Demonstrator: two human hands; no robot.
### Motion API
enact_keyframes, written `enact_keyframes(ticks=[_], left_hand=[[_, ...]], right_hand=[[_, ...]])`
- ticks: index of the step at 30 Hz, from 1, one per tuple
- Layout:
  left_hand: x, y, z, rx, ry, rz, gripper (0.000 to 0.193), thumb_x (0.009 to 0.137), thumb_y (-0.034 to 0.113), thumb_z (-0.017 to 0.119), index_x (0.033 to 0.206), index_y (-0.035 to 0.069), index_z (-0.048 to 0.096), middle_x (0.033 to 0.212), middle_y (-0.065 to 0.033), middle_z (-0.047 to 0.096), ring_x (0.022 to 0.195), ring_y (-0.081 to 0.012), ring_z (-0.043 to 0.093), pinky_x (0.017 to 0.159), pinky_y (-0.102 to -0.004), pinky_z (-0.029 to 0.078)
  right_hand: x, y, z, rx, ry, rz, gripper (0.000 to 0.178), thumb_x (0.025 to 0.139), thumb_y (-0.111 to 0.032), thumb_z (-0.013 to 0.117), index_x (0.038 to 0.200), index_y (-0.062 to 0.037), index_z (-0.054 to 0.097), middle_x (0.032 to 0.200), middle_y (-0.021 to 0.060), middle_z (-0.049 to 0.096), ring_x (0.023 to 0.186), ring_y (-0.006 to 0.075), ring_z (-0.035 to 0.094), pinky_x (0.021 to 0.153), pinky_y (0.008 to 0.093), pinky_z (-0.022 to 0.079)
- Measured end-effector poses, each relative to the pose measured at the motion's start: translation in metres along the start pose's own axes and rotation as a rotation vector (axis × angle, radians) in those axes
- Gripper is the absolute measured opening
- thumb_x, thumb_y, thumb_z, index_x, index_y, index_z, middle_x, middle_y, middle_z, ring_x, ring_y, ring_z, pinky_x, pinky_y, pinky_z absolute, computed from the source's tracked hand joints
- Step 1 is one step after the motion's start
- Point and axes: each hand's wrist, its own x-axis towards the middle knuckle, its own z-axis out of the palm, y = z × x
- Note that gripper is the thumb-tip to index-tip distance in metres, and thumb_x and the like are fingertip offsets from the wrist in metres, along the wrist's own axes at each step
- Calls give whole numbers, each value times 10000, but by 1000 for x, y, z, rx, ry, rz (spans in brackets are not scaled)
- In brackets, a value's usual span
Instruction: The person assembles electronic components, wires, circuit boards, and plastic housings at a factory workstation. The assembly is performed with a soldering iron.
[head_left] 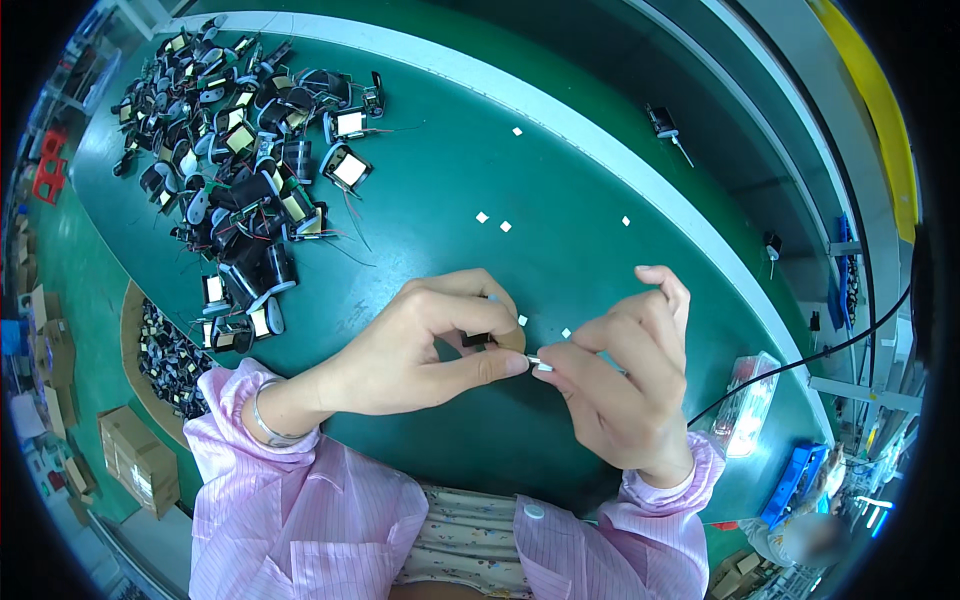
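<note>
My left hand (450, 345) is closed over the green table, its thumb and fingers round a small black part (476, 340) that they mostly hide. Close beside its thumb tip, my right hand (630, 375) pinches a small white piece (542, 366) between thumb and forefinger, with its little finger raised. The two hands' fingertips almost meet. Small white squares (506, 226) lie scattered on the table beyond them. A large heap of black parts (240, 190), with thin wires and pale square faces, spreads over the table's left side.
A brown box (175, 425) full of dark parts stands below the table's left edge, near a closed carton (140, 460). To the right are a clear plastic-wrapped pack (745, 400), a blue tray (795, 483) and a black cable (800, 357). A white rail (560, 130) borders the far edge.
</note>
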Motion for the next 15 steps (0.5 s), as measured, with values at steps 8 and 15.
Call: enact_keyframes(ticks=[8, 15], left_hand=[[-2, 9, -5, -138, 19, -99, 28, 831, -3, 663, 842, -10, 687, 1001, -142, 611, 837, -157, 611, 700, -260, 510], [-1, 4, 3, 110, 254, 247, 52, 788, 15, 678, 814, -26, 698, 1011, -185, 606, 786, -171, 594, 656, -256, 458]], right_hand=[[7, 9, -2, 20, 52, -72, 270, 571, -86, 776, 828, -64, 697, 789, 9, 581, 704, 186, 521, 875, 490, 388], [-1, 2, 21, 1073, 33, 546, 290, 692, 19, 796, 953, 0, 672, 878, 84, 657, 815, 180, 593, 761, 303, 463]])
